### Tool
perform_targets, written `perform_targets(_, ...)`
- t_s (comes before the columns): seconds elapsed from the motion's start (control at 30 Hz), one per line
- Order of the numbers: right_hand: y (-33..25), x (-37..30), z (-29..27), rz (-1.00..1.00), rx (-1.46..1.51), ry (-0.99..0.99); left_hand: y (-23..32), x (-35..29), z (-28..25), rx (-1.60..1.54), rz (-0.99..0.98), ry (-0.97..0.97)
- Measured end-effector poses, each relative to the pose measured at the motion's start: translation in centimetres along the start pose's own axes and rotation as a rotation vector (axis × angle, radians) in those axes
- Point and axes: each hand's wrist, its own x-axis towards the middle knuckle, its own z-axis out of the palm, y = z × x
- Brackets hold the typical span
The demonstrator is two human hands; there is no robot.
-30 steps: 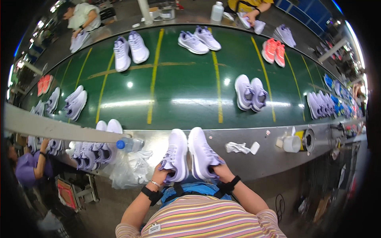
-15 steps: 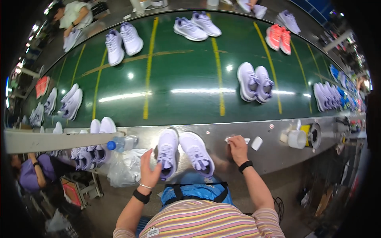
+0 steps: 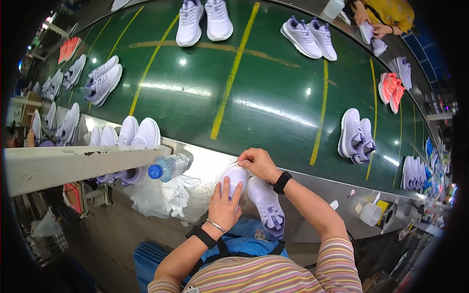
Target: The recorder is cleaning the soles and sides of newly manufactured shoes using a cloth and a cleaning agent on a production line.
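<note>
A white-lilac sneaker (image 3: 232,177) lies on the metal bench in front of me, toe pointing away. My left hand (image 3: 225,207) rests over its upper, fingers spread and stretched out along the laces. At the toe, my right hand (image 3: 260,165) is closed in a pinch against the shoe's edge. Whatever sits between those fingertips is hidden or too small to name. The matching sneaker (image 3: 266,205) lies just right of it, under my right wrist, with its purple-lined opening toward me.
A pale beam (image 3: 78,168) juts in from the left, beside a blue-capped bottle (image 3: 171,167) and a clear plastic bag (image 3: 159,198). Beyond the bench runs a green conveyor (image 3: 205,88) carrying pairs of sneakers. A white cup (image 3: 370,214) stands at right. Across the belt, another person handles a shoe.
My right hand has moved left from the bench to the left sneaker's toe. My left hand has gone from beside that shoe onto its upper. The view has turned left.
</note>
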Motion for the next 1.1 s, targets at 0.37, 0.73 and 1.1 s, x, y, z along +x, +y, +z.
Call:
perform_targets(0.37,-0.7,0.9,-0.5,-0.023,-0.116,-0.024,-0.2,0.2,0.1,-0.015,-0.028,0.015)
perform_targets(0.73,0.2,2.0,-0.9,0.001,-0.059,-0.138,-0.4,0.4,0.0,-0.001,-0.035,0.035)
perform_targets(1.1,0.1,1.8,-1.0,0.123,0.195,-0.131,-0.5,0.2,0.0,-0.005,-0.038,0.026)
